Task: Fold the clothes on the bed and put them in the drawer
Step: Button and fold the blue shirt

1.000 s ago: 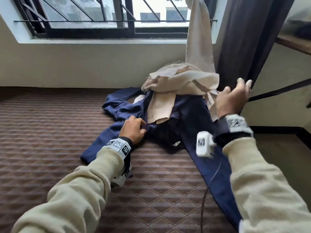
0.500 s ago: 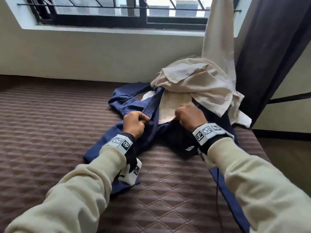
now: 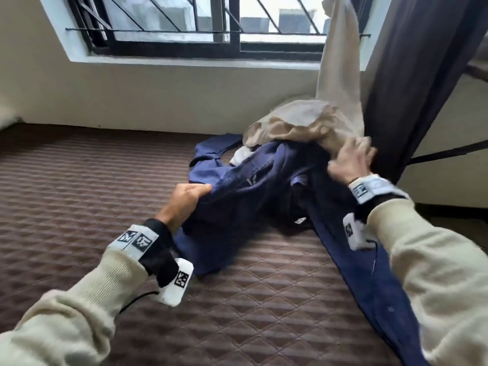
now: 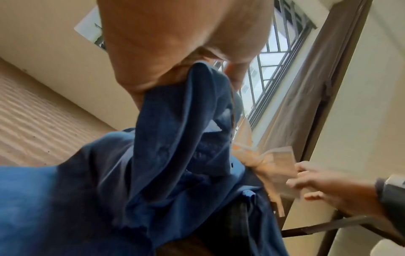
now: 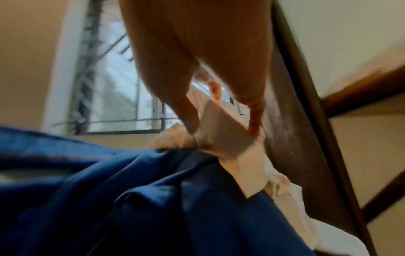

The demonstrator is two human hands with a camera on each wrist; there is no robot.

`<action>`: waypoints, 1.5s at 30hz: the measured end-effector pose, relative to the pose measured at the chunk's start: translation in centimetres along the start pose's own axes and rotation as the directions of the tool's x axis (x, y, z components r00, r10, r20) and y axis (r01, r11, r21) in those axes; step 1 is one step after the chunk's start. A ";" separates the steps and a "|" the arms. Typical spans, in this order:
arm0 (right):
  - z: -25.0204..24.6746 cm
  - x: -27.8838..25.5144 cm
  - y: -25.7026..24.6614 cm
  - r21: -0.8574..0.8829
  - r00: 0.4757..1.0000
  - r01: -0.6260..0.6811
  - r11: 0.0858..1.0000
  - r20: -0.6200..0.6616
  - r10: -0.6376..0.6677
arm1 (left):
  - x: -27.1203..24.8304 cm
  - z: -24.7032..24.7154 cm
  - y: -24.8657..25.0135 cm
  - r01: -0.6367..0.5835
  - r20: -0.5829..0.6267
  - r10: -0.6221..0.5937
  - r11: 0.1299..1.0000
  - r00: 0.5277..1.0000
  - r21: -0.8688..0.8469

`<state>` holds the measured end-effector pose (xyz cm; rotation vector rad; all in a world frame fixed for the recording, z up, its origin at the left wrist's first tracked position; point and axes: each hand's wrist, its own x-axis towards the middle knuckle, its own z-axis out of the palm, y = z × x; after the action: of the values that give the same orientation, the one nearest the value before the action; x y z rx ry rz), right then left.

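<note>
A dark blue garment [image 3: 250, 186] lies crumpled on the brown quilted bed [image 3: 264, 299], one long part trailing toward the bed's right edge. My left hand [image 3: 188, 196] grips a bunch of its fabric and holds it raised above the bed; the left wrist view shows the blue garment [image 4: 175, 138] hanging from my fist. A beige garment [image 3: 298, 122] is heaped on the blue one's far end, with one part rising up toward the window. My right hand [image 3: 351, 162], blurred, holds the beige garment's near edge. The right wrist view shows thumb and fingers [image 5: 254, 121] pinching the beige garment [image 5: 221, 135].
A barred window [image 3: 211, 27] and a pale wall run along the bed's far side. A dark curtain [image 3: 412, 88] hangs right beside the pile. A small white cloth [image 3: 239, 157] peeks out under the beige heap. Bare bed surface stretches to the left and front.
My right hand has moved from the pile's middle to the right and taken the beige garment's edge, pushing it back. My left hand has lifted the blue garment higher and leftward.
</note>
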<state>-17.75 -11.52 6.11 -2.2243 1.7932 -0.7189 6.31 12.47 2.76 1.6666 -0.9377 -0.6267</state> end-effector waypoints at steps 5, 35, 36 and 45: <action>1.7 -7.6 -1.9 -0.031 0.912 0.323 0.946 0.279 -0.302 | -6.1 1.1 2.8 -0.071 0.382 0.025 0.992 0.924 0.106; -8.8 -32.0 4.3 0.892 0.962 -0.012 0.451 0.133 -0.237 | -18.7 7.3 2.7 -0.348 0.557 -0.191 0.608 0.808 0.713; -7.9 -31.5 4.7 0.859 0.953 -0.036 0.511 0.183 -0.240 | -19.6 8.5 2.0 -0.327 0.535 -0.237 0.574 0.811 0.751; -7.2 -28.2 8.0 0.688 0.993 -0.097 0.719 0.113 0.026 | -25.5 9.7 2.9 0.362 0.583 -0.214 0.921 0.784 -0.148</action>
<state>-32.33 14.57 1.87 -1.6407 1.2363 -1.0379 -16.19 28.08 1.32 1.4215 -0.9536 -1.4489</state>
